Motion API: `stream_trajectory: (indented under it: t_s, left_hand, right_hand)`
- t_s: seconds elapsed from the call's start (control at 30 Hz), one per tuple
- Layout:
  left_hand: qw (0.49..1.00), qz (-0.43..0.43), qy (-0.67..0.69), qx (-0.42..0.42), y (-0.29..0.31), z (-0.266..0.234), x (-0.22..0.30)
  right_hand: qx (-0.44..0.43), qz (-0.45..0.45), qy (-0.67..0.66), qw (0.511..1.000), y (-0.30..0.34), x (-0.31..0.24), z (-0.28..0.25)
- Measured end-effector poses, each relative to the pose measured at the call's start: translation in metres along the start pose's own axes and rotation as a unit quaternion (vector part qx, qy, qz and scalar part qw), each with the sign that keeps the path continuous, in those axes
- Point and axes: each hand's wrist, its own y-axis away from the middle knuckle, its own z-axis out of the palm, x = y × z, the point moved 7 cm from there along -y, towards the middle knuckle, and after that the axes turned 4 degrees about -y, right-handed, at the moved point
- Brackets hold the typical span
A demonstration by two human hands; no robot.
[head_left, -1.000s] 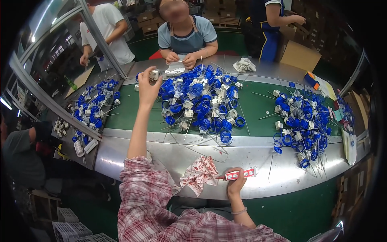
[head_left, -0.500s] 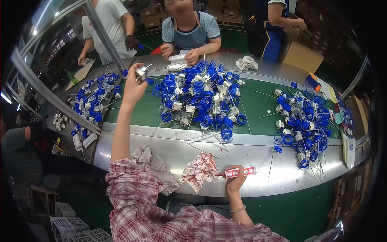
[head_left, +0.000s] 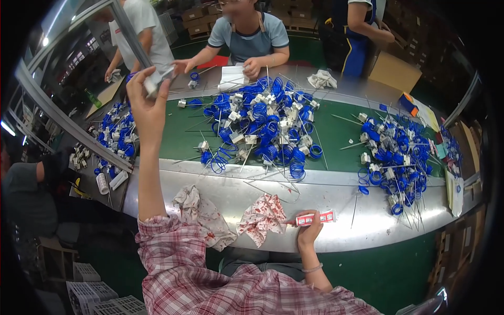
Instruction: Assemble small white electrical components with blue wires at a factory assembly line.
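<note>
Left hand (head_left: 147, 100) pinches 1 motion-blurred white part (head_left: 152, 86) between thumb and fingers, view's 10 o'clock. Right hand (head_left: 310, 231) wraps 1 red-and-white tube (head_left: 324, 217), 5 o'clock. From that hand: 2 stained cloths (head_left: 262, 218) at 9; 3 blue-coil heaps: middle heap (head_left: 270, 126) at 11, right heap (head_left: 401, 152) 1–2, left heap (head_left: 116, 131) 10.

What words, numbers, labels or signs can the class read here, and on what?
None can be read.
Red-and-white tube in the right hand: print too small.
Pale sheet at far right: blue mark, too small.
White shirt: red mark, blurred.
</note>
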Motion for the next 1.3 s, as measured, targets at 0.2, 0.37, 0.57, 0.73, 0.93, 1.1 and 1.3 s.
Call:
stream_trajectory:
  t_s: [0.2, 0.37, 0.57, 0.73, 0.93, 1.1, 1.3]
  left_hand:
    - [0.98, 0.095, -0.123, -0.123, 0.046, -0.004, 0.072]
    - [0.935, 0.118, -0.202, -0.266, 0.115, -0.002, 0.095]
    - [0.903, 0.102, -0.164, -0.384, 0.156, -0.009, 0.124]
    - [0.909, 0.141, -0.099, -0.378, 0.15, -0.021, 0.152]
    - [0.888, 0.213, -0.101, -0.394, 0.156, -0.024, 0.166]
    - [0.934, 0.148, 0.013, -0.324, 0.151, -0.035, 0.158]
    - [0.932, 0.022, 0.262, -0.251, 0.167, -0.026, 0.13]
  right_hand:
    - [-0.041, -0.088, 0.179, 0.979, 0.004, 0.0, 0.019]
    - [-0.147, -0.189, 0.317, 0.918, 0.028, -0.009, 0.051]
    - [-0.175, -0.286, 0.363, 0.869, 0.044, -0.02, 0.039]
    - [-0.156, -0.34, 0.392, 0.84, 0.051, -0.042, 0.036]
    - [-0.16, -0.316, 0.401, 0.845, 0.049, -0.039, 0.044]
    - [-0.139, -0.257, 0.403, 0.867, 0.039, -0.041, 0.049]
    - [-0.051, -0.231, 0.247, 0.94, 0.004, -0.066, 0.026]
